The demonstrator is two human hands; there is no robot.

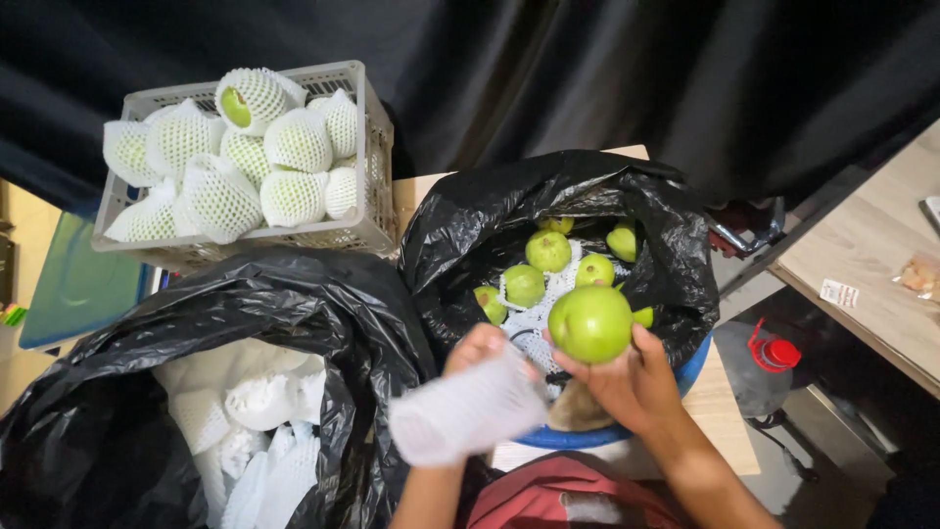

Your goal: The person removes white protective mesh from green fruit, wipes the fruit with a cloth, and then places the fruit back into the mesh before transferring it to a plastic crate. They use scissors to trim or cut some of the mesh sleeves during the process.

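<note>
Nearest the cam: a red garment (558, 495) at the person's lap, w/ both forearms rising out of it. The left hand (480, 355) is closing its fingers round a white foam net sleeve (465, 413), pinching it at the upper end so the rest is hanging loose and a bit blurred. The right hand (632, 382) is gripping a green guava (590, 323) from below, fingertips cupping its underside so the fruit is sitting up, just beside the sleeve's upper end; the two look lined up for the fruit to go into the net, though that's a guess.

Behind the hands, a black bag (676, 245) is lining a blue tub (697, 360) and holding more bare guavas (548, 251) mixed w/ bits of netting, within easy reach of the right hand. On the left, another black bag (127, 343) is lying open w/ a heap of spare white sleeves (255, 411), close to the left hand. Further back, a grey plastic crate (367, 118) is holding fruit already wrapped (294, 142), piled above the rim.
</note>
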